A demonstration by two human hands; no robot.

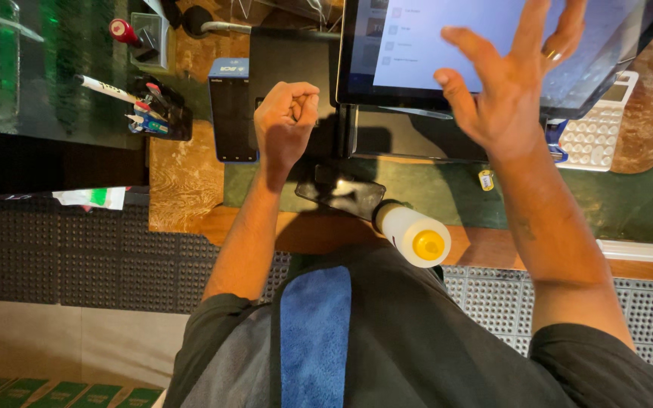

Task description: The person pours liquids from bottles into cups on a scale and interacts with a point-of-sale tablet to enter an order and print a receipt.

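Pale blue light fills the touchscreen (485, 45), the landmark at the top of the view, and everything else sits around it. Raised in front of its lower right part is the right hand (504, 94), fingers spread wide apart and holding nothing; a gold ring shows on one finger, and whether a fingertip meets the glass cannot be told. Left of the screen and a little below its bottom edge, the left hand (285, 121) is curled into a closed fist, empty as far as can be seen, hovering over the bench (183, 181). Just left of that fist stands a black card terminal (232, 113) with a blue top. Further left of the screen, a black holder with pens (153, 109) rests beside a dark glass panel. Below the screen, a black stand foot (340, 193) lies on a green mat (432, 193), and a white squeeze bottle (413, 234) with a yellow cap lies near the bench's front edge. Right of the screen, a white keypad (598, 128) peeks out. A blue cloth (315, 332) hangs down the person's dark shirt.
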